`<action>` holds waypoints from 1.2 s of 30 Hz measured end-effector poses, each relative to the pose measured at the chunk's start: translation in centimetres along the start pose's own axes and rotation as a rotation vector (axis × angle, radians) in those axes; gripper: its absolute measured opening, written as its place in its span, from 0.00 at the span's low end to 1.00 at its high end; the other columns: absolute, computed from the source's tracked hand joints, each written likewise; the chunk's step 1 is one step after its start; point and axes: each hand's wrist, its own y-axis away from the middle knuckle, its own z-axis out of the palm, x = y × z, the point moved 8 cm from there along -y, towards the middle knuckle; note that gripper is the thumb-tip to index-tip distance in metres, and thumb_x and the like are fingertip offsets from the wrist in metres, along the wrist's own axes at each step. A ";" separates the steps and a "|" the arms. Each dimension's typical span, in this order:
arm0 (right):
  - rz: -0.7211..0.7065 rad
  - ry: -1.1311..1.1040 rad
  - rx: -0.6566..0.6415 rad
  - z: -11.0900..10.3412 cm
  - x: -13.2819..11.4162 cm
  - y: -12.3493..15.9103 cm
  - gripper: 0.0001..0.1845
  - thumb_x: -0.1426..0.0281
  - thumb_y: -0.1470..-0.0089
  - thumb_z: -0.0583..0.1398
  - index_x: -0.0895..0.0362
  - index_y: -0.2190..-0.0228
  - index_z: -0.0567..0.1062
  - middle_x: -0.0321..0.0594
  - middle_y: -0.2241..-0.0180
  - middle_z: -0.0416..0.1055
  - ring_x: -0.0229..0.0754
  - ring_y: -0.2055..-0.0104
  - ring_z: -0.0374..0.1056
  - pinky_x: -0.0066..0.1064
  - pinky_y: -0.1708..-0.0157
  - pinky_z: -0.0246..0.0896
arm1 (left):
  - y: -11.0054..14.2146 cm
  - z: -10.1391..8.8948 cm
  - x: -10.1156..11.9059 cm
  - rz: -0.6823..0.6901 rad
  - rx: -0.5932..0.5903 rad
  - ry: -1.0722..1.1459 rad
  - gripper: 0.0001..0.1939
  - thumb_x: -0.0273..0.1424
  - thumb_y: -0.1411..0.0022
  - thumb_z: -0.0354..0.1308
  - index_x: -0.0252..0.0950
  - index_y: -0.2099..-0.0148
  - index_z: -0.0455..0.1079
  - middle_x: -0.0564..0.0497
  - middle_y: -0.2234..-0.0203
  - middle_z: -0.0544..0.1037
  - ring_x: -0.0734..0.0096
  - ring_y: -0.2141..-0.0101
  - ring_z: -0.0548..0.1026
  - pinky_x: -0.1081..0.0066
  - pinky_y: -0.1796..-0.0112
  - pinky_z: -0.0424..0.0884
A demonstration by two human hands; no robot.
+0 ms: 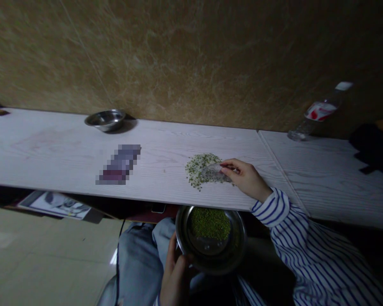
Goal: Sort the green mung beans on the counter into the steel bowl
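Loose green beans [196, 168] lie scattered on the desk [166, 140], rather closer to its front edge than its back edge, left of the seam that crosses the top. The right hand [247, 178] reaches in from the right over the desk, thumb and fingertips pinched on a thin clear piece [212, 173] that covers part of the scatter; whether it is a stiff sheet or a soft bag, I cannot tell. The left hand [175, 276] grips the near left side of a steel basin [217, 260] just beyond the desk's front edge, above the lap. Inside, a heap of green beans [212, 223] sits toward the desk side. The two hands are well apart

The step in hand looks like working the loose beans on the desk with the clear piece, perhaps gathering them; one view does not show which way it goes. If they are meant for the basin, the next move calls for holding the clear piece low and drawing the scatter to the front edge, with the basin's far rim close under that edge so that few beans drop between. A second steel bowl [107, 123] by the back edge, left of the scatter, and a bottle [321, 111] near the back edge beyond the seam seem out of the way
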 end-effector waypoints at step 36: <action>0.017 0.130 -0.041 -0.8 -0.2 2.5 0.10 0.68 0.45 0.59 0.55 0.61 0.77 0.41 0.64 0.79 0.44 0.61 0.74 0.36 0.61 0.69 | -0.2 0.1 -0.3 -0.009 -0.074 0.005 0.42 0.35 0.52 0.63 0.39 0.36 0.54 0.42 0.52 0.71 0.57 0.61 0.73 0.64 0.67 0.73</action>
